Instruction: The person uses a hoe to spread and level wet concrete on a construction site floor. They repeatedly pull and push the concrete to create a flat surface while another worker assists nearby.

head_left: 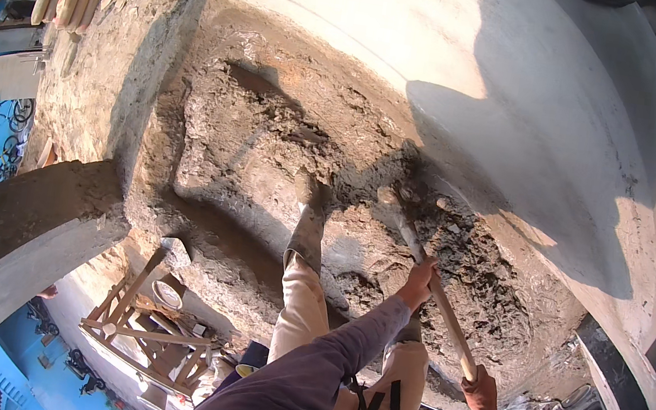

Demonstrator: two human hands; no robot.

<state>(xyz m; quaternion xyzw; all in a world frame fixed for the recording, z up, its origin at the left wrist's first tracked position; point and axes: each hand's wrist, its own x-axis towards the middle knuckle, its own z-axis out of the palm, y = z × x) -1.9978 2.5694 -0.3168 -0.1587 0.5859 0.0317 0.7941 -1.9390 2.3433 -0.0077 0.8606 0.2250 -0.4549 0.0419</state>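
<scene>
A long wooden-handled hoe slants across the wet mortar in front of me. My left hand is wrapped round the middle of its handle. Lower down, near the handle's butt end, my right hand has its fingers closed on the same wood. The far end of the hoe rests in dark, lumpy wet mortar; its blade is hidden by the mix and shadow. My legs stand in the mix, with one mud-coated boot left of the hoe.
A pale curved wall borders the mortar at the far side and right. At left are a rough ledge and a concrete beam. A wooden frame and another blade tool lie lower left, above a blue floor far below.
</scene>
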